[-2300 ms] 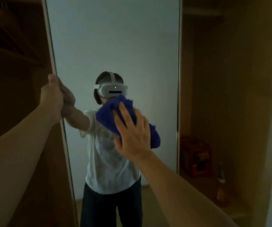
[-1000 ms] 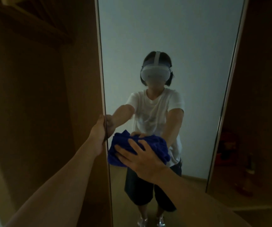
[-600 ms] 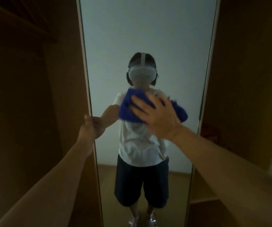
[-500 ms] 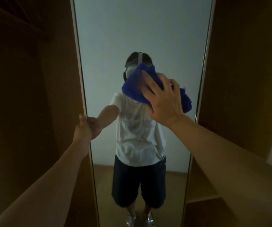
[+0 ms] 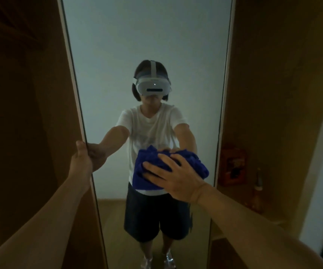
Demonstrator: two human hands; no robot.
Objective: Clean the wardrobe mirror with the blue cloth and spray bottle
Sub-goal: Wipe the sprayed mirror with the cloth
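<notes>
Head camera shows the person in front of the mirror [image 5: 147, 45] of the wardrobe [image 5: 273, 94]. The right hand [image 5: 173, 176] lies on the blue cloth [image 5: 149, 171] with the fingers spread and nearly straight, and it presses the bunched cloth flat against the glass; it does not clench it. The cloth comes out from under the fingers on both sides and above them. Far to the left of this hand, at almost the same height, the left hand [image 5: 82, 159] grips the left edge of the mirror door, thumb on the near side, the other fingers curled behind the edge.

The step in hand seems to be the wiping, in the lower middle part of the glass. To the right of the cloth, inside the wardrobe on a low shelf, an orange box [image 5: 232, 166] stands, and near it a bottle [image 5: 257, 189], maybe the spray bottle; it is too dark to tell.

The next move probably calls for steady pressure while the cloth slides to the parts not wiped, and the left hand must hold the door firm so it does not swing.
</notes>
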